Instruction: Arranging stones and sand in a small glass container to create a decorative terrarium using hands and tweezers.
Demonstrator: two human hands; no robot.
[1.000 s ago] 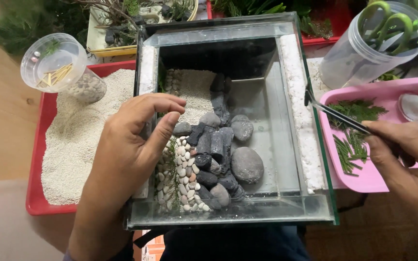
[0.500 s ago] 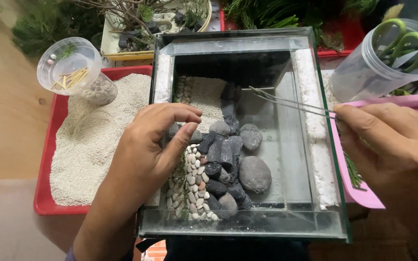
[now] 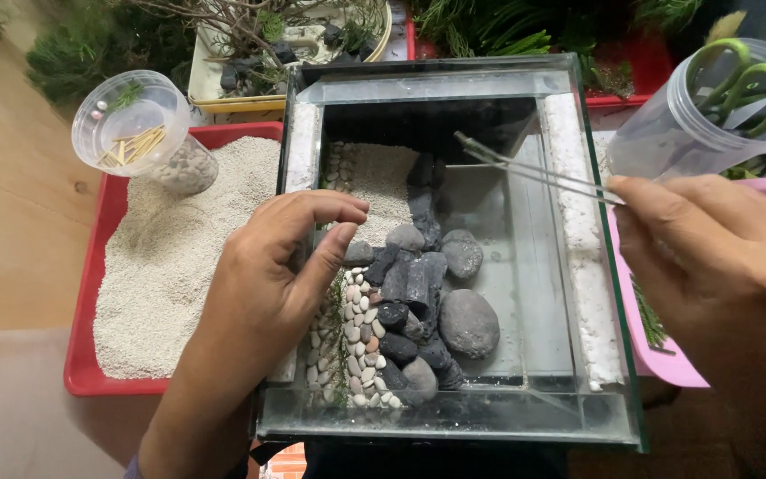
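You are resting your left hand [image 3: 263, 293] over the left wall of the square clear-glass tank [image 3: 454, 424], fingers curled loosely and holding nothing, thumb tip just above the strip of small pale pebbles [image 3: 354, 333] with a thin green sprig [image 3: 339, 328] lying among them. Beside the pebbles a line of black charcoal chunks [image 3: 405, 293] and rounded grey stones [image 3: 467, 321] is running toward the back, where white sand [image 3: 374, 182] is lying. Your right hand [image 3: 711, 266] is pinching long slender metal tweezers [image 3: 534, 173] over the tank's right wall; their narrow tips are hanging above the bare glass floor, and I cannot tell whether they carry anything. Farther left, a red plastic tray of white sand [image 3: 166, 257] is bearing a clear round jar [image 3: 139, 124].
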